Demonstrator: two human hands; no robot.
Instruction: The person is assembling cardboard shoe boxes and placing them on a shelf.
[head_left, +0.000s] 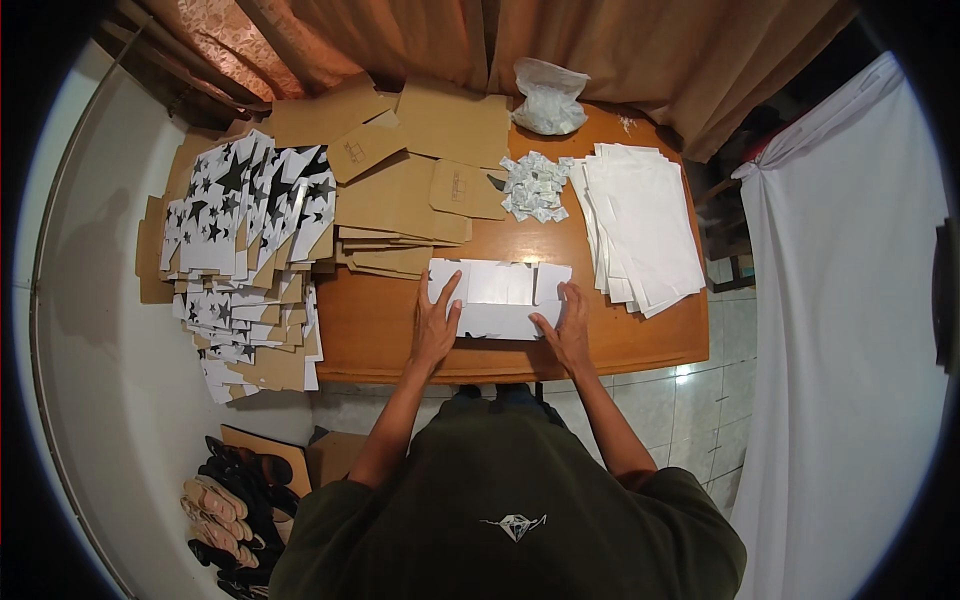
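A flat white cardboard box blank (500, 295) lies on the wooden table (380, 330) in front of me. My left hand (436, 325) rests on its left end with fingers spread. My right hand (567, 325) presses on its right end, fingers laid over a flap. Neither hand lifts the blank; both lie flat on it.
A stack of white sheets (645, 225) lies to the right. Small white sachets (535, 187) and a white plastic bag (549, 97) sit at the back. Brown cardboard blanks (410, 190) and star-printed blanks (245, 230) pile up on the left. Sandals (235, 505) lie on the floor.
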